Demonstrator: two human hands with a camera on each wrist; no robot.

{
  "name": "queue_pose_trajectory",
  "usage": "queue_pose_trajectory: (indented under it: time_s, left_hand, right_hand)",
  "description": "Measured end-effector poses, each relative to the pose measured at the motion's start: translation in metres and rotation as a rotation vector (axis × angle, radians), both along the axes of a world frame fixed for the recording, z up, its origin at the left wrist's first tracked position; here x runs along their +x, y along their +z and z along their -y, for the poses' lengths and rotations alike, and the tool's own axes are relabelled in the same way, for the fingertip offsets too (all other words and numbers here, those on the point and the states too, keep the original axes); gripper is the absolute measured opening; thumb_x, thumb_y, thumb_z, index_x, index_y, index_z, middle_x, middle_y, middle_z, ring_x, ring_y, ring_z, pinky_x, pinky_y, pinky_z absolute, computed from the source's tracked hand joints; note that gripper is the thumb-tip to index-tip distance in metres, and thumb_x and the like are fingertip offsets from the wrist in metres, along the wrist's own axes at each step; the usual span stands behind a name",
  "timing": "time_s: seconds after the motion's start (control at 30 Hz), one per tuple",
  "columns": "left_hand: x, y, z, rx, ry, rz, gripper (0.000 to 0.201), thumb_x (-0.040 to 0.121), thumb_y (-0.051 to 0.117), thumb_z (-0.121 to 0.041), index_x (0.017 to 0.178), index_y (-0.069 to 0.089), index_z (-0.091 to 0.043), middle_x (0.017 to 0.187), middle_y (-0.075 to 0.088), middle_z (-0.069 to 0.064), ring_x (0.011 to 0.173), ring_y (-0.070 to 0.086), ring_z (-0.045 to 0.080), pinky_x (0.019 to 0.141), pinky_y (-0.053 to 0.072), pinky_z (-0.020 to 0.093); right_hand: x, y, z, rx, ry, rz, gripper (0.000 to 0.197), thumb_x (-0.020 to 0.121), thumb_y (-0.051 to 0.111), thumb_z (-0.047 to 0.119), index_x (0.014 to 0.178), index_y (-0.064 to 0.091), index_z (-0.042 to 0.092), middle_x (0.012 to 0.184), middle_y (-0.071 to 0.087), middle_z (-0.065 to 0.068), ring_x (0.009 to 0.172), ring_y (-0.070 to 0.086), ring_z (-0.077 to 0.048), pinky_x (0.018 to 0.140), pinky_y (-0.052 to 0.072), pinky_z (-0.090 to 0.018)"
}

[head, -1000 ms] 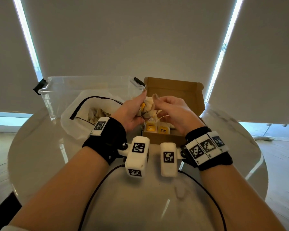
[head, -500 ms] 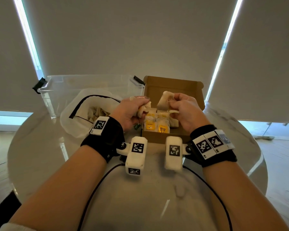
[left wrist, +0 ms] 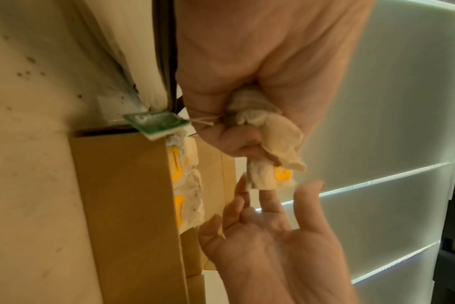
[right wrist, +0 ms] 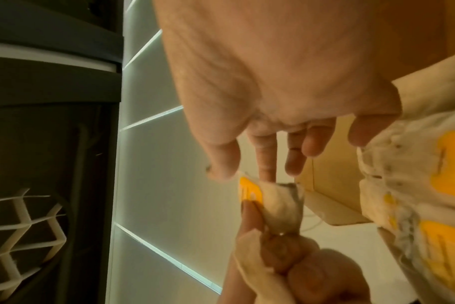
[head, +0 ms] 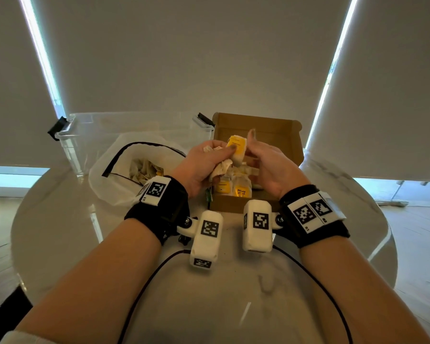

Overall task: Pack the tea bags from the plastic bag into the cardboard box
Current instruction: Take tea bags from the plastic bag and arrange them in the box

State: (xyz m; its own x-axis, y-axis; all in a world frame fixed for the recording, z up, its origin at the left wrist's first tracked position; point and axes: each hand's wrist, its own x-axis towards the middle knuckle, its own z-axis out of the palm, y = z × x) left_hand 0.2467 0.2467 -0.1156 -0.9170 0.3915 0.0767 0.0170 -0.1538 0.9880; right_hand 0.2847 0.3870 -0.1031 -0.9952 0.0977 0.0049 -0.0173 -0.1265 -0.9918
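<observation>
My left hand (head: 221, 155) grips a bunch of crumpled tea bags (left wrist: 262, 127) above the open cardboard box (head: 258, 125). Its thumb presses one yellow-labelled tea bag (head: 236, 148) that sticks up from the bunch. My right hand (head: 252, 147) is beside it with straight, spread fingers; the fingertips (right wrist: 266, 170) touch that bag (right wrist: 270, 203) while the thumb stands apart. A green tag (left wrist: 156, 123) dangles on a string from my left hand. More yellow-labelled tea bags (head: 233, 189) stand packed in the box. The white plastic bag (head: 114, 184), at the left, holds several more tea bags (head: 144, 167).
A clear plastic bin (head: 85, 135) with black clips stands behind the plastic bag. Everything sits on a round white table (head: 60, 219). The box's lid stands upright at the back. Window blinds fill the background.
The hands, apart half a second ago with a tea bag in each, have come together over the box. My right hand's fingers have straightened out of their grip.
</observation>
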Motion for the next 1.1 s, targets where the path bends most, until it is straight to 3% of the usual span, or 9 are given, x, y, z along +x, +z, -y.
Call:
queue_pose_trajectory:
  time_s: [0.13, 0.23, 0.37, 0.5, 0.63, 0.7, 0.87, 1.0, 1.1]
  left_hand:
    - [0.0, -0.002, -0.001, -0.055, 0.028, -0.011, 0.02, 0.088, 0.064, -0.031, 0.101, 0.059, -0.017, 0.081, 0.065, 0.004, 0.07, 0.061, 0.017, 0.057, 0.049, 0.026]
    - [0.0, -0.002, -0.003, -0.065, 0.054, 0.024, 0.03, 0.089, 0.059, -0.04, 0.108, 0.057, -0.016, 0.082, 0.062, 0.003, 0.062, 0.059, 0.01, 0.046, 0.048, 0.021]
    - [0.002, -0.002, -0.001, 0.001, 0.088, 0.136, 0.04, 0.091, 0.052, -0.043, 0.115, 0.055, -0.012, 0.087, 0.056, 0.006, 0.062, 0.053, 0.009, 0.045, 0.047, 0.018]
    - [0.001, -0.002, -0.001, -0.036, 0.103, 0.153, 0.049, 0.09, 0.048, -0.05, 0.117, 0.053, -0.009, 0.087, 0.054, 0.007, 0.059, 0.05, 0.008, 0.05, 0.046, 0.017]
    - [0.002, -0.001, -0.002, -0.057, 0.078, 0.144, 0.051, 0.09, 0.049, -0.049, 0.119, 0.052, -0.008, 0.087, 0.052, 0.006, 0.06, 0.05, 0.008, 0.051, 0.047, 0.016]
    - [0.003, -0.001, -0.001, -0.051, 0.077, 0.144, 0.052, 0.09, 0.049, -0.049, 0.12, 0.051, -0.007, 0.089, 0.052, 0.007, 0.061, 0.05, 0.008, 0.051, 0.048, 0.017]
    - [0.006, 0.003, -0.002, 0.032, 0.085, 0.21, 0.052, 0.09, 0.049, -0.049, 0.12, 0.05, -0.006, 0.089, 0.051, 0.007, 0.068, 0.05, 0.012, 0.051, 0.046, 0.018]
    - [0.007, 0.007, -0.003, 0.114, 0.086, 0.283, 0.053, 0.09, 0.047, -0.052, 0.12, 0.049, -0.009, 0.1, 0.053, 0.012, 0.073, 0.052, 0.015, 0.052, 0.05, 0.02]
    - [0.007, 0.009, -0.003, 0.154, 0.072, 0.306, 0.044, 0.09, 0.047, -0.051, 0.107, 0.05, -0.011, 0.098, 0.054, 0.013, 0.075, 0.054, 0.017, 0.059, 0.051, 0.025]
  right_hand:
    - [-0.004, -0.001, -0.008, 0.208, -0.167, -0.057, 0.005, 0.087, 0.064, 0.014, 0.091, 0.066, 0.014, 0.084, 0.065, -0.002, 0.073, 0.056, -0.014, 0.064, 0.048, -0.026]
    - [-0.01, -0.001, -0.024, 0.304, -0.35, -0.039, 0.007, 0.09, 0.059, 0.01, 0.087, 0.061, 0.016, 0.092, 0.066, -0.005, 0.082, 0.064, -0.016, 0.068, 0.052, -0.027]
    - [-0.022, -0.01, -0.044, 0.498, -0.471, 0.225, 0.002, 0.09, 0.059, 0.005, 0.091, 0.059, 0.007, 0.09, 0.066, -0.013, 0.08, 0.067, -0.019, 0.069, 0.058, -0.029]
    - [-0.031, -0.021, -0.045, 0.545, -0.379, 0.434, 0.007, 0.085, 0.063, 0.003, 0.089, 0.058, 0.003, 0.093, 0.068, -0.015, 0.082, 0.069, -0.024, 0.08, 0.058, -0.039]
    - [-0.032, -0.031, -0.04, 0.444, -0.335, 0.317, 0.027, 0.092, 0.05, 0.001, 0.118, 0.055, -0.006, 0.086, 0.061, -0.012, 0.083, 0.062, -0.024, 0.085, 0.056, -0.04]
    - [-0.031, -0.033, -0.041, 0.445, -0.358, 0.275, 0.032, 0.089, 0.05, -0.002, 0.12, 0.055, -0.008, 0.089, 0.061, -0.013, 0.084, 0.06, -0.024, 0.086, 0.055, -0.041]
    - [-0.029, -0.034, -0.039, 0.428, -0.336, 0.257, 0.031, 0.085, 0.059, 0.001, 0.115, 0.059, -0.006, 0.117, 0.062, -0.024, 0.085, 0.059, -0.024, 0.089, 0.054, -0.041]
    - [-0.022, -0.025, -0.038, 0.468, -0.409, 0.183, 0.02, 0.084, 0.058, -0.001, 0.103, 0.066, 0.001, 0.112, 0.064, -0.02, 0.084, 0.057, -0.021, 0.09, 0.053, -0.043]
    - [-0.014, -0.01, -0.029, 0.503, -0.455, 0.055, 0.019, 0.087, 0.059, 0.003, 0.084, 0.062, 0.021, 0.101, 0.06, -0.002, 0.087, 0.054, -0.012, 0.074, 0.05, -0.028]
